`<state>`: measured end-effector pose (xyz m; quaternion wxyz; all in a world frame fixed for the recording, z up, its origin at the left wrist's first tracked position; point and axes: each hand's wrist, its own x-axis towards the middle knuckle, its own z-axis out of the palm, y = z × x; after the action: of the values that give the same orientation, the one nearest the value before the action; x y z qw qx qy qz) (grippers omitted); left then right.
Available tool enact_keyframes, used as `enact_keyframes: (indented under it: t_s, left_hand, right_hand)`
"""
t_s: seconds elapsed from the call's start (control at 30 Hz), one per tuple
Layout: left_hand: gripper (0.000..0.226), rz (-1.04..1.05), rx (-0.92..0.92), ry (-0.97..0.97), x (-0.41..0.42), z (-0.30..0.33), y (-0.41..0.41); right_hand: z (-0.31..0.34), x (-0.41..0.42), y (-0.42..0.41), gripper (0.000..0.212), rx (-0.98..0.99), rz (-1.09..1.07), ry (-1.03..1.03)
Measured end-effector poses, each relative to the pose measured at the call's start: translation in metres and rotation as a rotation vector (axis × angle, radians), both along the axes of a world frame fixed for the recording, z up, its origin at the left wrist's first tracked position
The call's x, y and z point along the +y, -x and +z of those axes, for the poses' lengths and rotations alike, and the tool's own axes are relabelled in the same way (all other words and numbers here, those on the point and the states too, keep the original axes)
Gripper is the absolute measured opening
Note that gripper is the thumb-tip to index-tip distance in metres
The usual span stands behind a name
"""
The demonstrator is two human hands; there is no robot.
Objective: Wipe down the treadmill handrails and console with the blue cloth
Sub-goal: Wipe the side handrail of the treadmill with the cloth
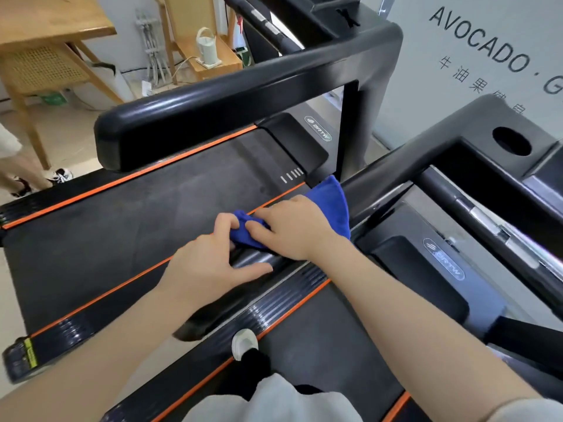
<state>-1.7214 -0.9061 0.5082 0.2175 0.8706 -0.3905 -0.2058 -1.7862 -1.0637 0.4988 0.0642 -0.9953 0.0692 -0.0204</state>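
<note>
The blue cloth (330,197) lies draped over the near treadmill's left handrail (259,260), a black bar running from lower left to upper right. My right hand (294,228) lies on top of the cloth and presses it onto the rail with fingers nearly straight. My left hand (210,258) sits just below it on the rail; its curled fingers pinch the cloth's bunched left end and its thumb stretches along the bar. The console (475,129) with a round cup hole rises at the upper right.
A second treadmill stands on the left, its thick black handrail (243,95) crossing above my hands. My shoe (243,342) stands on the side rail below. Another person's legs and shoes (21,178) are at the far left, near a wooden table (54,22).
</note>
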Motion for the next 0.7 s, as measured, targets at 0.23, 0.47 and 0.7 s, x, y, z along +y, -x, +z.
enact_keyframes:
  t_s: [0.23,0.47,0.7]
  left_hand:
    - [0.047,0.052,0.206,0.093,0.047,-0.012,0.006]
    - [0.036,0.229,0.262,0.237,0.062,-0.021,0.019]
    - [0.031,0.198,0.311,0.28,0.069,-0.032,0.016]
  right_hand:
    - [-0.003,-0.037,0.011,0.043,-0.042,-0.21,0.014]
    - [-0.001,0.028,0.013,0.036,-0.088,-0.351,0.01]
    - [-0.022,0.123,0.029,0.048,-0.223,-0.326,-0.163]
